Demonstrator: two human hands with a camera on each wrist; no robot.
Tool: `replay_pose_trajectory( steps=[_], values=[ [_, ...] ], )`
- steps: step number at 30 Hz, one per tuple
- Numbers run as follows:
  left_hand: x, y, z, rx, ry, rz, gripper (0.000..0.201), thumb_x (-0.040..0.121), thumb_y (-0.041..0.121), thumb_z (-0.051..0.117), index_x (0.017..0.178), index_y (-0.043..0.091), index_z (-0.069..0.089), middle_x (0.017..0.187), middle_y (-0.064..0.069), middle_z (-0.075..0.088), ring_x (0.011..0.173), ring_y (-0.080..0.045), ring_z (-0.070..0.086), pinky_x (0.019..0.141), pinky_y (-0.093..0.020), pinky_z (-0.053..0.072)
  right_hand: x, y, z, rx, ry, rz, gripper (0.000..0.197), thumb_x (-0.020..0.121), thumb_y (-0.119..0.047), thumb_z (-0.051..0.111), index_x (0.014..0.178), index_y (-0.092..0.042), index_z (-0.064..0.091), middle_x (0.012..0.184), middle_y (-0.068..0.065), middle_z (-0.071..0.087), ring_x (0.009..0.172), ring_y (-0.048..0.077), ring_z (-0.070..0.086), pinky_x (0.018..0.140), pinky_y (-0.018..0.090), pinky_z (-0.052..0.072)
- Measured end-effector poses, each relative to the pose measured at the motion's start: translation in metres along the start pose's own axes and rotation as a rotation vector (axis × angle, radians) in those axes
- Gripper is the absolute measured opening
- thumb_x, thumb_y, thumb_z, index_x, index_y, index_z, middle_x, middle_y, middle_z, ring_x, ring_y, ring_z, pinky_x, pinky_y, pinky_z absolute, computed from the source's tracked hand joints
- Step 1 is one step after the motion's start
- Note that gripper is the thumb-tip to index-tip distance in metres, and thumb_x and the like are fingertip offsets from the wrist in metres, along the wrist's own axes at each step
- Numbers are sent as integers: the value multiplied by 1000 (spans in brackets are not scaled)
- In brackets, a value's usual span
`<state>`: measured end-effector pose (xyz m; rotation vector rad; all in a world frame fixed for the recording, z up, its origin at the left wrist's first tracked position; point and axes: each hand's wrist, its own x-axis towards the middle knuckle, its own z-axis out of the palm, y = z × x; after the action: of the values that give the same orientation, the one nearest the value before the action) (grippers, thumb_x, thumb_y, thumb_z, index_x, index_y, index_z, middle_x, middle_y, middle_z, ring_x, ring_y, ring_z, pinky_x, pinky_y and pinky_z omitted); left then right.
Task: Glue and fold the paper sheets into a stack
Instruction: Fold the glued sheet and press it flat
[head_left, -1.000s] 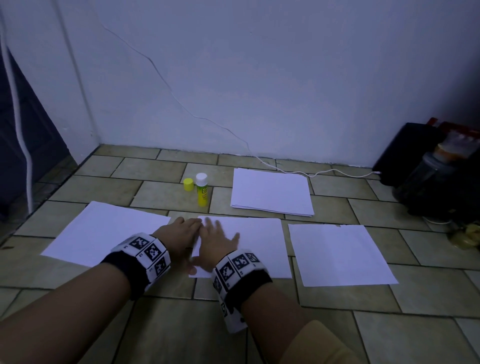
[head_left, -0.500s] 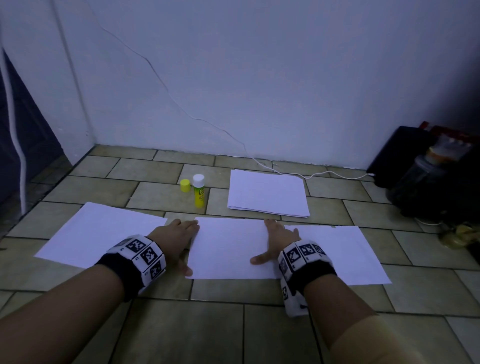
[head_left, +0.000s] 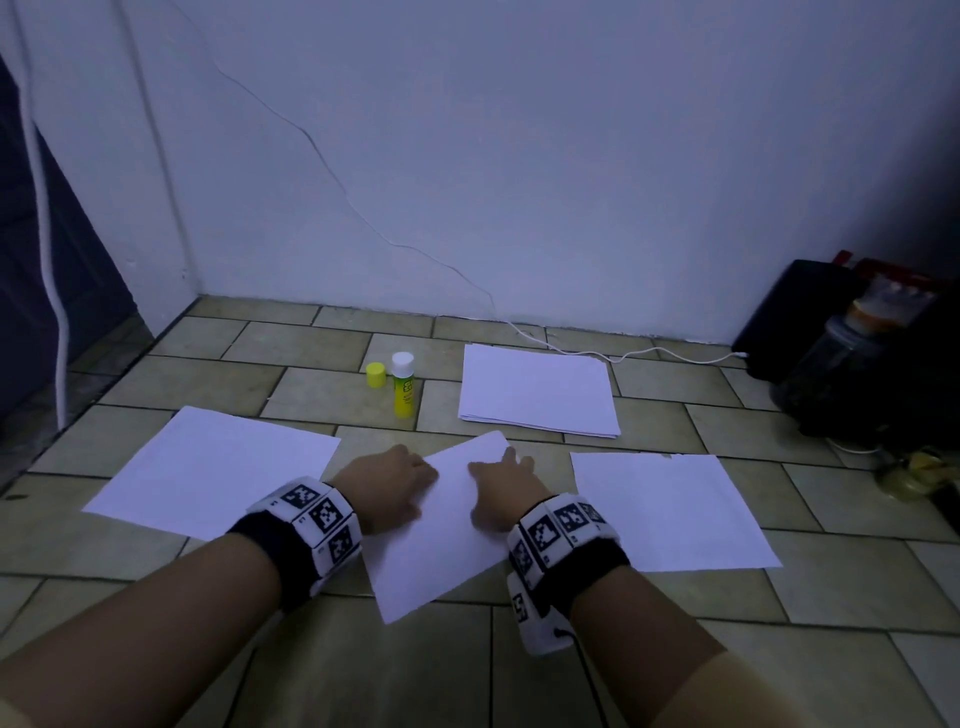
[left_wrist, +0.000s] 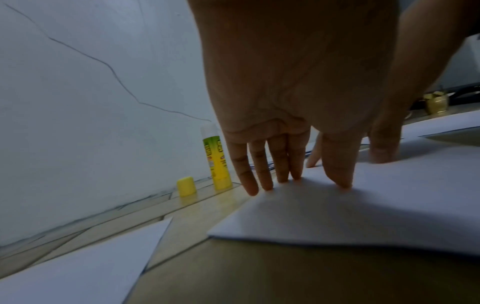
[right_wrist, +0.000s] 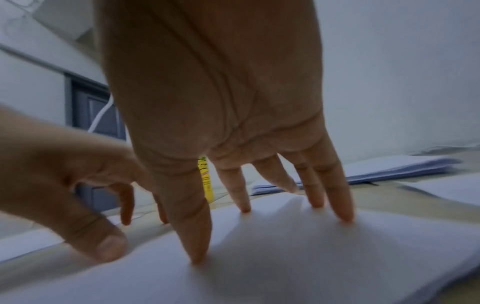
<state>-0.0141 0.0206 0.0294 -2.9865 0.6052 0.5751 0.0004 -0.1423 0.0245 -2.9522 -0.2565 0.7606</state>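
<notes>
A white middle sheet (head_left: 441, 535) lies askew on the tiled floor, one corner pointing away from me. My left hand (head_left: 410, 475) presses its left edge with straight fingers (left_wrist: 285, 176). My right hand (head_left: 498, 467) presses flat on its right part, fingers (right_wrist: 317, 197) spread on the paper (right_wrist: 285, 257). Neither hand grips anything. A second single sheet (head_left: 213, 467) lies to the left, a third (head_left: 670, 509) to the right. A paper stack (head_left: 537, 389) sits behind them. The yellow glue stick (head_left: 402, 387) stands upright beside its loose cap (head_left: 375, 375).
A white wall with a thin cable running down it closes the back. Dark bags and a jar (head_left: 841, 374) crowd the right corner. A dark door (head_left: 31, 291) is at the left. Bare tiles lie near me.
My right hand slid right along the middle sheet, then came back toward the left hand. The middle sheet, square to me before, now lies turned at a slant.
</notes>
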Motion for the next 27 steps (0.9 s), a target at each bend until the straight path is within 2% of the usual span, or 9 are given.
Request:
replay_pose_trajectory(
  steps=[4,7,10,13,14,16,18,22,27],
  values=[
    [-1,8,-3,57,28,7,28,91,19,53,115,14,66,116,-7,63,108,-25,59,89,-35,50,5,-26,16,57,-56,45,62,93,-33,51,145,-17,22,156,19,5,142,42,7,109,57,25],
    [-4,-1,-5,-65,-1,-16,25,85,21,68,110,17,67,114,-4,65,106,-20,59,90,-28,48,7,-40,20,77,-30,-20,72,91,-42,56,148,-20,18,158,10,2,143,40,3,109,58,25],
    [-6,-14,2,-133,19,-69,67,74,35,80,130,17,50,132,-3,48,122,-18,45,97,-28,40,6,-45,19,41,-52,-124,84,89,-36,63,152,-25,8,160,-1,-4,145,38,-4,112,59,19],
    [-7,-23,12,-124,-50,-104,109,74,47,77,152,7,12,160,-6,10,146,-20,12,116,-33,25,7,-47,13,5,-117,-221,93,89,-29,65,153,-22,-2,160,-5,-8,146,35,-11,114,60,11],
    [-7,-24,13,-113,-101,-110,115,76,50,74,153,7,1,162,-5,-3,149,-19,0,119,-37,18,8,-49,12,0,-137,-238,95,89,-27,65,153,-21,-4,160,-5,-10,146,33,-12,115,60,9],
    [-6,-26,15,-96,-162,-114,118,79,54,70,152,7,-9,161,-5,-14,148,-18,-11,120,-43,12,12,-52,9,-25,-161,-270,99,88,-22,67,153,-18,-8,160,-3,-12,147,27,-11,114,60,7],
    [-6,-26,15,-100,-180,-119,118,79,56,69,152,8,-11,160,-4,-16,148,-18,-10,120,-44,12,14,-52,7,-57,-173,-300,100,88,-22,66,153,-16,-9,160,-1,-13,147,21,-10,114,59,5],
    [-10,-24,13,-93,-165,-123,117,79,57,67,153,11,-12,161,-2,-16,149,-19,4,118,-41,18,14,-34,4,-56,-153,-317,93,90,-40,61,153,-21,-6,160,-5,-11,147,13,-6,114,60,-3],
    [-11,-26,16,-94,-163,-127,117,79,60,65,153,16,-13,160,3,-18,148,-21,11,115,-43,22,10,11,-3,97,-119,-134,65,99,-49,34,153,-31,1,160,-11,-5,148,15,7,116,54,-9]
  ],
)
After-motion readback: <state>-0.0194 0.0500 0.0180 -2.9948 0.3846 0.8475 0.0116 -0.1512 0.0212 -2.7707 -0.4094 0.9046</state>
